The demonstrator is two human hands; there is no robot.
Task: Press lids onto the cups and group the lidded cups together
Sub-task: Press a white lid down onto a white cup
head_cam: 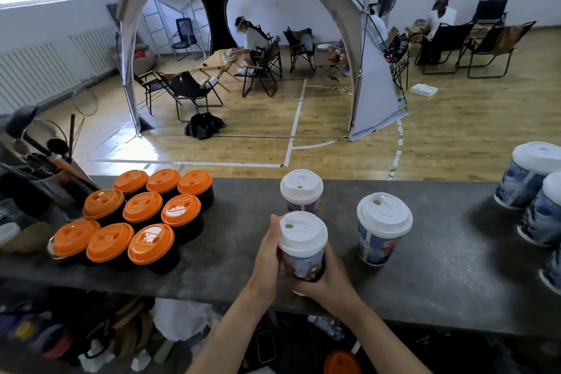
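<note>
At the near edge of the counter (440, 267), your left hand (268, 252) and right hand (326, 279) are both wrapped round one white-lidded cup (302, 252). A second lidded cup (300, 191) sits just behind it and a third lidded cup (383, 228) stands off to the right. The orange-lidded cups (142, 211) are bunched together way over on the left.

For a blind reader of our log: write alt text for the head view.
The left hand and right hand grip a white-lidded cup at the near edge of a dark counter. Two more lidded cups stand just beyond it; nine orange-lidded cups are grouped at left, other white-lidded cups at far right.
</note>
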